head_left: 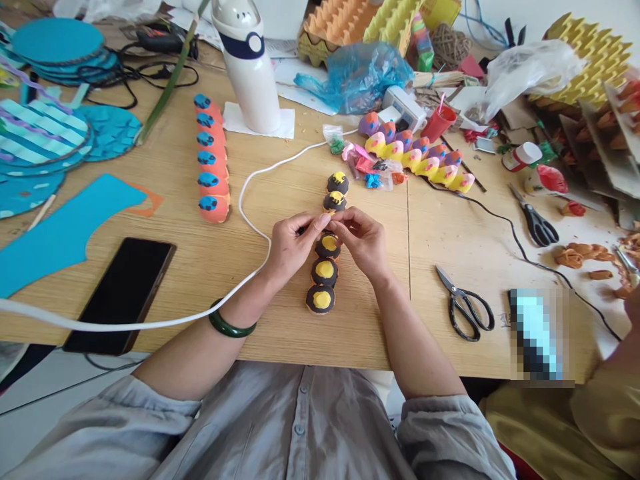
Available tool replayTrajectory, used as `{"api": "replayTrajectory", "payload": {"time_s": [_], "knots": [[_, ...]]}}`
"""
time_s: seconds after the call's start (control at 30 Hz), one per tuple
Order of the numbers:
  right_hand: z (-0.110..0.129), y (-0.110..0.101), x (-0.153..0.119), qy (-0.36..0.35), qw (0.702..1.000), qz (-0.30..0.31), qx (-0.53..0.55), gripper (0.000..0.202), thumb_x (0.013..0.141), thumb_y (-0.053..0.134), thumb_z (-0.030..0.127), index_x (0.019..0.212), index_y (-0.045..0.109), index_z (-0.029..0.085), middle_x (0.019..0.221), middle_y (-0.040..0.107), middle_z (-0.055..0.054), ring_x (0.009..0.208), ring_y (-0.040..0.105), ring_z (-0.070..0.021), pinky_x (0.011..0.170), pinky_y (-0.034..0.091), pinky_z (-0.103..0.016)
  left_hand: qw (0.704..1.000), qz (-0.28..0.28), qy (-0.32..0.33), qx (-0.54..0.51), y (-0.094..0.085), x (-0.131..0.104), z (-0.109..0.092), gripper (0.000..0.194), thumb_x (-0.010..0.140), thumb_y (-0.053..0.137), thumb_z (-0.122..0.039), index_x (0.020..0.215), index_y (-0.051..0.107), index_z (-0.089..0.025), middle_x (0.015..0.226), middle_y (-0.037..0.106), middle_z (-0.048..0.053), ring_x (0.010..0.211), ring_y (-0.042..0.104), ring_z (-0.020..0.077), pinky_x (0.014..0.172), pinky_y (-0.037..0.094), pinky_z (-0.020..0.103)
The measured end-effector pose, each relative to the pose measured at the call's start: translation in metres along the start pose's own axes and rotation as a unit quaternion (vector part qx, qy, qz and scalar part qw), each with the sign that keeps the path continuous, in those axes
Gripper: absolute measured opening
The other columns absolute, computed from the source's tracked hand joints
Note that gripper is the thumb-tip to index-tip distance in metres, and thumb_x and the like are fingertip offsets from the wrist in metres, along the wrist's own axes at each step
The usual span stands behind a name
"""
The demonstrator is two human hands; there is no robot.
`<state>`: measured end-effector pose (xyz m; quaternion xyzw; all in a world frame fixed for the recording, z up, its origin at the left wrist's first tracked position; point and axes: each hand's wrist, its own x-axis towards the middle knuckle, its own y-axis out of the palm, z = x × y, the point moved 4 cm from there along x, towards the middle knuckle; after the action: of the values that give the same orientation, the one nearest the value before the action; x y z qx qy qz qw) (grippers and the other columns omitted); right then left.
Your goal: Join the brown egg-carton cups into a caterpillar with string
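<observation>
A wooden counter (440,233) carries everything here, the largest item near at hand being a flat blue cut-out (60,233) lying at its left edge. A white bottle (253,87) stands upright on a paper napkin (285,123) toward the back, and a dark phone (120,293) lies on the near left, a white cable (257,261) passing over it. In front of the person runs a strip of black egg cups (321,298), pointing away from the body, each visible cup topped with yellow (the two far patches bear dark marks, the three near ones are plain). An orange strip (214,160) with blue patches lies apart to the left. The left hand (293,243) and right hand (365,240) meet over the middle of the black strip, hiding part of it. In each, the grip is drawn into a close pinch, fingertips nearly together; a bit of yellow shows there, but I cannot tell whether either has hold of it. Black-handled scissors (465,310) rest to the right, blades slightly parted. A dark green bangle (231,323) circles the left forearm.
</observation>
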<state>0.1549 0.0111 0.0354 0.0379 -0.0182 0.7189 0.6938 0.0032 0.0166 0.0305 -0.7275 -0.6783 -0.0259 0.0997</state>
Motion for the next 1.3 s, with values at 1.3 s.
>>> {"api": "replayTrajectory", "payload": {"time_s": [1.3], "knots": [[-0.004, -0.004, 0.002, 0.041, 0.997, -0.061, 0.000, 0.056, 0.077, 0.074, 0.075, 0.068, 0.067, 0.021, 0.056, 0.056, 0.004, 0.050, 0.051, -0.0093, 0.051, 0.048, -0.026, 0.981, -0.055, 0.150, 0.107, -0.002, -0.006, -0.016, 0.019, 0.096, 0.070, -0.031, 0.106, 0.084, -0.024, 0.083, 0.076, 0.002, 0.070, 0.060, 0.0123, 0.068, 0.048, 0.026]]}}
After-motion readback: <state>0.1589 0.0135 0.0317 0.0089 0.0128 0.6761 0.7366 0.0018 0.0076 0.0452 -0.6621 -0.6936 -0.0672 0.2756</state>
